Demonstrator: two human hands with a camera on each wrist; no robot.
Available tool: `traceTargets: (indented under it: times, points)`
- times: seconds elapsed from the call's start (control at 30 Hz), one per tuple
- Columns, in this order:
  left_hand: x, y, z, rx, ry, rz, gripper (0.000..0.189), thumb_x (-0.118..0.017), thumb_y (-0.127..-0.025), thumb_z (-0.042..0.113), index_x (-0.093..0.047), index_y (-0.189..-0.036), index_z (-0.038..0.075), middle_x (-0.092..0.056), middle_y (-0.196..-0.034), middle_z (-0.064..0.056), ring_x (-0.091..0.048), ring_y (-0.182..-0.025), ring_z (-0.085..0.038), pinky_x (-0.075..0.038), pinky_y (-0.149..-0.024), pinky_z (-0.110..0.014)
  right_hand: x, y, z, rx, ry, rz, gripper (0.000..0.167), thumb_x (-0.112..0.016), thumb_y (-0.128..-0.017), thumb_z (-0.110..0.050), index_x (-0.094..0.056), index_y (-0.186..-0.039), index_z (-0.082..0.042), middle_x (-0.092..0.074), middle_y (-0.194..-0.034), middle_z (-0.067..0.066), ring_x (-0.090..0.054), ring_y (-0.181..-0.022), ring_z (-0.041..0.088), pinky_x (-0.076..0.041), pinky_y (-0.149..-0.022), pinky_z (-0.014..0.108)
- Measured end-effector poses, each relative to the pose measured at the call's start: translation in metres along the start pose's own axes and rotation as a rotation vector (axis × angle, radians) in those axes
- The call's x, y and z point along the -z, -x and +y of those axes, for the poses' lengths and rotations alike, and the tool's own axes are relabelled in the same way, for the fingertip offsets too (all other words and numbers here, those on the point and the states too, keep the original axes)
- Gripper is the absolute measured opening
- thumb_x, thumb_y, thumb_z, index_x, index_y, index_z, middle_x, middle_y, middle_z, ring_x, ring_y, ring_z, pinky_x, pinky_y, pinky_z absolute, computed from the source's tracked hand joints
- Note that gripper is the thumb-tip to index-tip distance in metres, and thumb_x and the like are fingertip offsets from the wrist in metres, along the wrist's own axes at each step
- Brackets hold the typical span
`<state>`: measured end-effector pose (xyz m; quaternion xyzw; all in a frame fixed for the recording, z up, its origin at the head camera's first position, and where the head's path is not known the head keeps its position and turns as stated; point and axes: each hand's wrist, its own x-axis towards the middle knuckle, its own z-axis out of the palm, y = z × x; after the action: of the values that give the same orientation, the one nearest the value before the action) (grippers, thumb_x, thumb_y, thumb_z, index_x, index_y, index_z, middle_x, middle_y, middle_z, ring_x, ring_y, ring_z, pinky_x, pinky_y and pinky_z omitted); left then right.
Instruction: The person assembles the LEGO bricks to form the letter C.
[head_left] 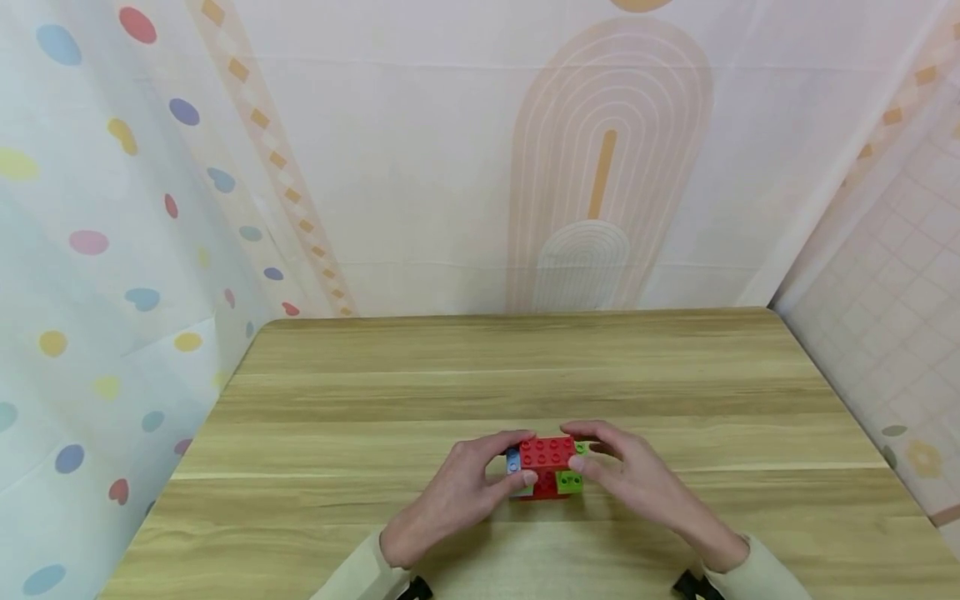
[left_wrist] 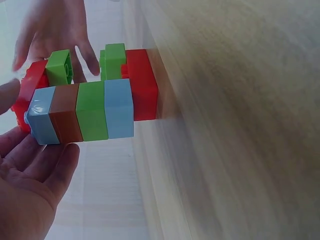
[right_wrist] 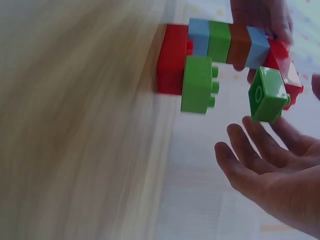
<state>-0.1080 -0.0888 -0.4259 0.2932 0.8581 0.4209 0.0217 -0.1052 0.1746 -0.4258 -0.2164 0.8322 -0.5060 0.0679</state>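
Note:
A small structure of toy building bricks stands on the wooden table between both hands. It has a red base brick, and a column of blue, green, brown and blue bricks at its left end. On top lies a red brick with a green brick beneath its right end. Another green brick sits on the base, with a gap between the two greens. My left hand grips the top left end between thumb and fingers. My right hand, fingers spread, is at the top right end.
The wooden table spreads around the bricks. A printed curtain hangs along its back edge, with more patterned cloth at the left side and at the right.

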Motion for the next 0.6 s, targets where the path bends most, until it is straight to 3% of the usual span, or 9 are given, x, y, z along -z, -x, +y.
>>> traceTargets:
  times: [0.1, 0.33, 0.6]
  points:
    - [0.0, 0.0009, -0.0008, 0.0, 0.013, -0.01, 0.05, -0.077, -0.096, 0.023, -0.062, -0.141, 0.007, -0.068, -0.134, -0.004, -0.066, -0.118, -0.015, -0.054, -0.102, -0.043, 0.0018, 0.0033, 0.0016, 0.039, 0.085, 0.038, 0.047, -0.071, -0.1, -0.032, -0.062, -0.14, -0.009, -0.065, -0.138, 0.003, -0.059, -0.128, 0.028, -0.05, -0.106, 0.054]
    - [0.0001, 0.0032, -0.0033, -0.025, 0.026, -0.008, 0.056, -0.079, -0.094, 0.014, -0.057, -0.145, 0.004, -0.067, -0.136, -0.006, -0.065, -0.119, -0.017, -0.054, -0.103, -0.042, 0.0052, 0.0079, 0.0048, 0.131, 0.243, 0.072, 0.048, -0.079, -0.093, -0.027, -0.065, -0.136, -0.011, -0.066, -0.136, -0.003, -0.062, -0.123, 0.021, -0.055, -0.1, 0.045]
    - [0.0013, 0.0077, -0.0062, -0.026, 0.036, 0.007, 0.065, -0.082, -0.09, 0.009, -0.053, -0.147, 0.005, -0.065, -0.138, -0.009, -0.066, -0.118, -0.02, -0.055, -0.102, -0.04, 0.0053, 0.0087, 0.0066, 0.217, 0.264, 0.072, 0.045, -0.082, -0.09, -0.014, -0.065, -0.131, -0.006, -0.068, -0.13, 0.005, -0.066, -0.116, 0.025, -0.059, -0.093, 0.042]
